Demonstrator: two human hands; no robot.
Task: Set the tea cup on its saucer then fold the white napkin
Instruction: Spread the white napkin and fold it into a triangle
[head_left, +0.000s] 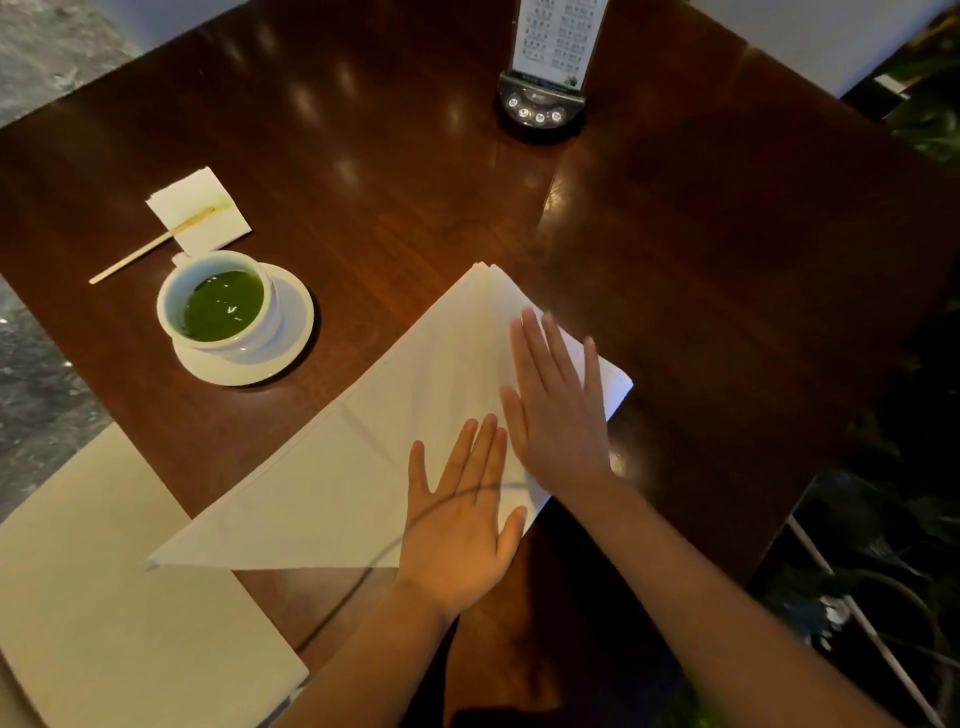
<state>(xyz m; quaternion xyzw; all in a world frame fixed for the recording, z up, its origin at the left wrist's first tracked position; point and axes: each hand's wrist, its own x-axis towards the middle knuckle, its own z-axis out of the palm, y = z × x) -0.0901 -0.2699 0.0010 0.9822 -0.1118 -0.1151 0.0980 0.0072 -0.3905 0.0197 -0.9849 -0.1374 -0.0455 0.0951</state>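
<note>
White napkin (374, 457), green tea (223, 305)

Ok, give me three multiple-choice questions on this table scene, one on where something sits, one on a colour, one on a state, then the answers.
1. Where is the tea cup?
A. on the saucer
B. on the white napkin
C. beside the menu stand

2. What colour is the liquid in the cup?
A. brown
B. green
C. clear

3. How do the left hand and the right hand lie?
A. both flat on the napkin
B. both lifting the cup
C. one gripping the wooden stick

Answers: 1 A, the cup stands on the white saucer. 2 B, it is bright green. 3 A, straight fingers press the folded cloth.
</note>
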